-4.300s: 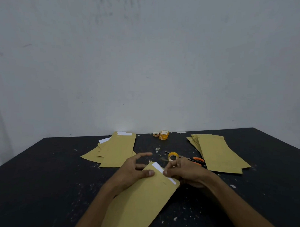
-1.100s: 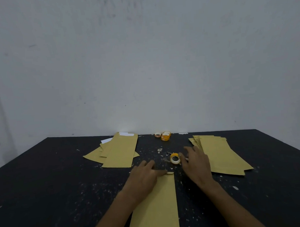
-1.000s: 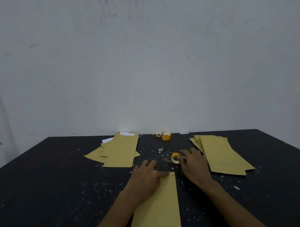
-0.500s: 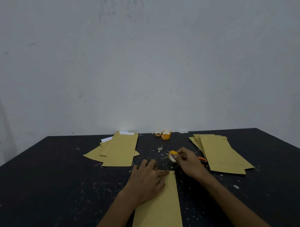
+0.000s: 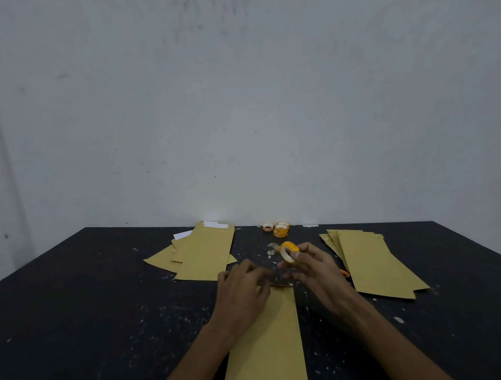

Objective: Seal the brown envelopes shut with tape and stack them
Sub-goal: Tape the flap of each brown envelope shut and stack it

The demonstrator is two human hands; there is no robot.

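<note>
**Tape roll up in right hand, envelope flat under left**

- From my head view: one envelope (image 5: 270,342) lies flat on the table (image 5: 77,309), dead centre, long side running away from me. Its near end runs out of the bottom of the picture.
- Left hand (image 5: 243,289) sits on the far end of that envelope, wrist and palm over the left corner. Fingers are bent loosely toward the far edge. They are motion-blurred, so I cannot tell whether they pinch anything or only press.
- Right hand (image 5: 313,268) is raised just beyond the envelope's far right corner. Thumb and fingertips grip the tape roll (image 5: 288,251), which is clear of the table and tilted, its open core facing left.
- Left pile (image 5: 203,254): brown envelopes fanned loosely, far left of centre, with white strips showing at the far end.
- Right pile (image 5: 371,263): more envelopes, stacked more squarely, angled toward the right edge.
- Spare rolls (image 5: 279,228) sit at the far edge of the table, near the wall (image 5: 240,105).
- Scissors (image 5: 344,272): only a bit of orange handle shows, between the right hand and the right pile.
- The tabletop is black, flecked with pale scraps.
</note>
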